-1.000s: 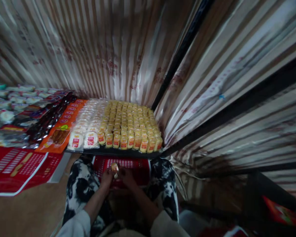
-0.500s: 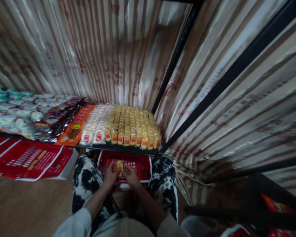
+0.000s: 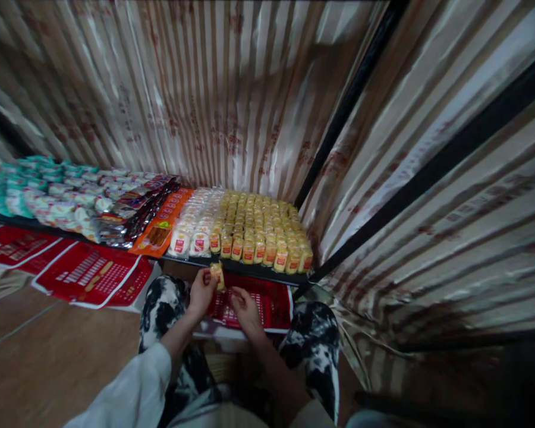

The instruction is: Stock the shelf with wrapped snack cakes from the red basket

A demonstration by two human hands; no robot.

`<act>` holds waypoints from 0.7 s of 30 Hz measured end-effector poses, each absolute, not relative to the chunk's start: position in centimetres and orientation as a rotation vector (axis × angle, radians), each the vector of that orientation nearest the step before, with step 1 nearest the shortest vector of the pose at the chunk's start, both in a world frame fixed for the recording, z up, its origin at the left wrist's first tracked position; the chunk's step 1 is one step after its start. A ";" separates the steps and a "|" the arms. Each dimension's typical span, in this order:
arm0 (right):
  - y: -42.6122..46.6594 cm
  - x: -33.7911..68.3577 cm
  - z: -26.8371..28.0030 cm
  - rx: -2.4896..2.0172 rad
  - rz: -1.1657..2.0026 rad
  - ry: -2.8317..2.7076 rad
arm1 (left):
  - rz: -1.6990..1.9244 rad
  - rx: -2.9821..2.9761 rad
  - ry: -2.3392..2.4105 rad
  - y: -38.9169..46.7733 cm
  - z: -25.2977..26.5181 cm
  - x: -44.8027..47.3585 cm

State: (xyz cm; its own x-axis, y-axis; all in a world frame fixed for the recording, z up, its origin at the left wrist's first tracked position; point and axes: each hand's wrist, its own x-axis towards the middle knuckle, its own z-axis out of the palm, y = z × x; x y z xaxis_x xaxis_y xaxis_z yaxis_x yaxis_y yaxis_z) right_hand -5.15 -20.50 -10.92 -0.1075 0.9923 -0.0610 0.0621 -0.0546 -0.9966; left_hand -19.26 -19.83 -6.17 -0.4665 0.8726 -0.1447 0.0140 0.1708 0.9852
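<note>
My left hand (image 3: 202, 292) pinches a small yellow cake in a clear wrapper with an orange-red label (image 3: 217, 276), held upright just below the shelf edge. To its right, my right hand (image 3: 246, 310) stands apart from the cake with fingers loosely bent, and nothing shows in it. Right above the hands, rows of the same wrapped yellow cakes (image 3: 263, 229) stand packed on the black shelf (image 3: 249, 268). White round wrapped cakes with red labels (image 3: 189, 241) lie left of them. A red panel with white marks and a white border (image 3: 274, 303) is behind and below my hands.
Left along the shelf are an orange snack packet (image 3: 158, 229), dark shiny packets (image 3: 131, 217) and white and green packets (image 3: 44, 187). Red printed sheets (image 3: 93, 276) hang below. A corrugated sheet (image 3: 214, 89) closes the back, with black frame bars (image 3: 352, 101) on the right.
My left hand has raised the wrapped cake towards the shelf edge. My right hand has let go of it and moved away to the right. The view has shifted left.
</note>
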 end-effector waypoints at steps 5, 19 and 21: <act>-20.2 -5.5 -11.0 -1.285 1.227 -1.322 | 1.318 0.994 1.888 -16.9 -4.7 -21.4; -18.2 -6.3 -8.3 -1.331 1.065 -1.367 | 1.170 1.222 2.145 -11.9 -2.7 -22.8; -18.3 -6.1 -8.7 -1.347 1.070 -1.338 | 1.149 1.239 2.146 -11.8 -2.6 -22.9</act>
